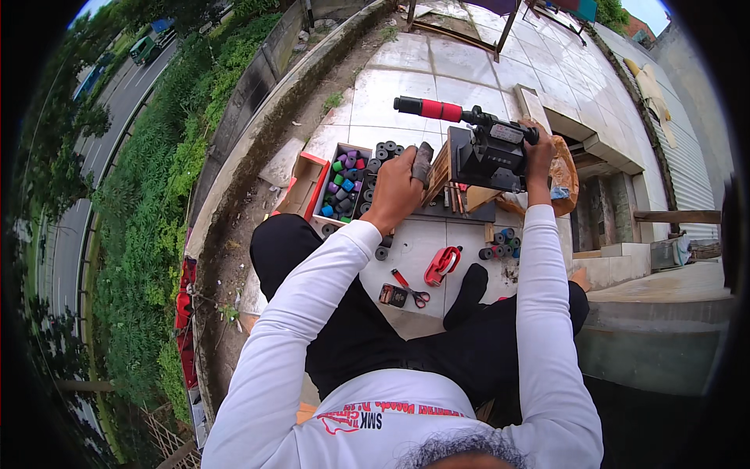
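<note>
A black machine point(494, 148) with a long lever stands on a wooden block point(440, 173) in front of me. Its lever has a red grip point(441, 110) and points left. My right hand point(537, 160) is closed on the machine's right side. My left hand point(397, 191) is closed around a dark grey, soft-looking piece point(423, 161), close to the block's left side; its exact kind is unclear. Beside that hand are several dark grey rolls point(388, 148) and a box point(364, 150) of purple, green, blue and grey rolls.
Between my legs lie scissors point(422, 298), a red-handled tool point(400, 278), a small black box point(393, 295) and a red tape-like item point(443, 266). More rolls point(501, 247) sit at right, below an orange plastic bag point(564, 172). A low wall point(293, 102) edges the tiles at left.
</note>
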`<move>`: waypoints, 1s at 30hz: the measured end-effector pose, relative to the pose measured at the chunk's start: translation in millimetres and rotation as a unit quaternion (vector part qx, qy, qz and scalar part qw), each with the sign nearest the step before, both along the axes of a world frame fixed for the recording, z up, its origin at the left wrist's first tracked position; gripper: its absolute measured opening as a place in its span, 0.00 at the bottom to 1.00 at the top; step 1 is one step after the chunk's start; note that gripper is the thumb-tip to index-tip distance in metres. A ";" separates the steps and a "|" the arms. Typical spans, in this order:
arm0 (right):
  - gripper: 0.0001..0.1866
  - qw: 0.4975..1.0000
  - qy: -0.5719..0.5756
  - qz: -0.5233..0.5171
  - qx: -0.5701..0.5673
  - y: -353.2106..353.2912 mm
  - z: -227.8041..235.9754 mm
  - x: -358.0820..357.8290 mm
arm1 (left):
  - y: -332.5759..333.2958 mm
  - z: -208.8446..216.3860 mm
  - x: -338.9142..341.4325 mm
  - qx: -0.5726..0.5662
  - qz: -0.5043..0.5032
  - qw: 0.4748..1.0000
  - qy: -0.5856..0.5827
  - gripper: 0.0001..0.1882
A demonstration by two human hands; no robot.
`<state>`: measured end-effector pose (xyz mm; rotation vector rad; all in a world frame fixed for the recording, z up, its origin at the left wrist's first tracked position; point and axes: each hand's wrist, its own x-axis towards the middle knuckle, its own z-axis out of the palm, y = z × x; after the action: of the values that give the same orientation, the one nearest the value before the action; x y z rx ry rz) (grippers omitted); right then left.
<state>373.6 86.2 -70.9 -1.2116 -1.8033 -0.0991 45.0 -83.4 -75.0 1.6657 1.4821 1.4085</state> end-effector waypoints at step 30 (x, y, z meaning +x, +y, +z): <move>0.17 0.994 0.085 -0.062 -0.016 -72.2 38.6 -17.3 | -2.9 2.2 -5.5 -0.008 0.010 1.000 0.003 0.12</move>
<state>356.3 14.0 -32.3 -1.3145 -1.5881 -0.0356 39.5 -86.3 -72.8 1.6511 1.5147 1.3988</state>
